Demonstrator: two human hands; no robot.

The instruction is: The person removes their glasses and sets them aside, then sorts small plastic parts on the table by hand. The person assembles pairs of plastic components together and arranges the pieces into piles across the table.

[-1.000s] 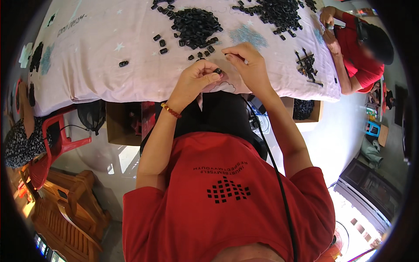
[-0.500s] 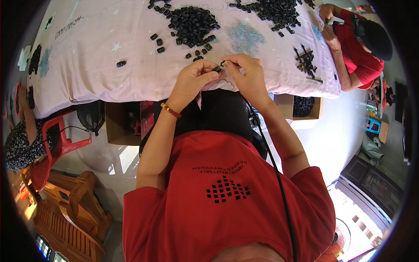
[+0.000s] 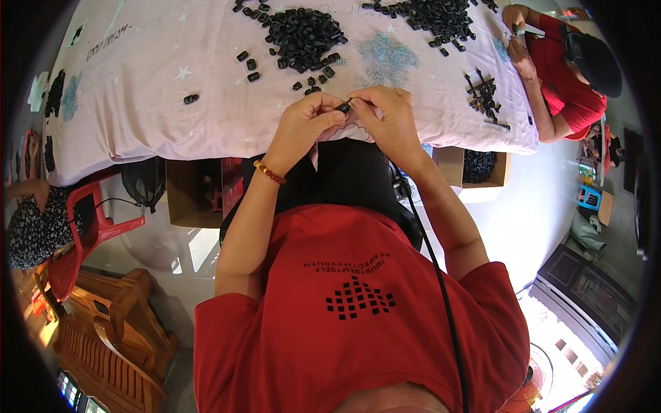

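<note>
Over the near edge of the cloth-covered table [image 3: 227,124], my two hands meet. Thumb and fingers of my left hand [image 3: 311,118] pinch a small black plastic part [image 3: 343,108]. My right hand [image 3: 387,117] is closed at the fingertips on a tiny dark piece, which touches the top of the black part; its kind is too small to make out. Just beyond the hands lie a heap of black plastic parts [image 3: 303,38] and a scatter of small silvery-blue pieces [image 3: 387,60]. One black part [image 3: 191,99] lies alone to the left.
A second black heap [image 3: 441,20] and a pile of black stick-like parts [image 3: 485,96] lie to the right, near a co-worker in red [image 3: 568,89]. Cardboard boxes [image 3: 186,199] stand under the table. At left are a red chair [image 3: 103,213] and another person's patterned clothing [image 3: 41,230].
My right fingertips have moved slightly left, bringing the tiny piece from just apart into contact with the black part. My left hand stays nearly still.
</note>
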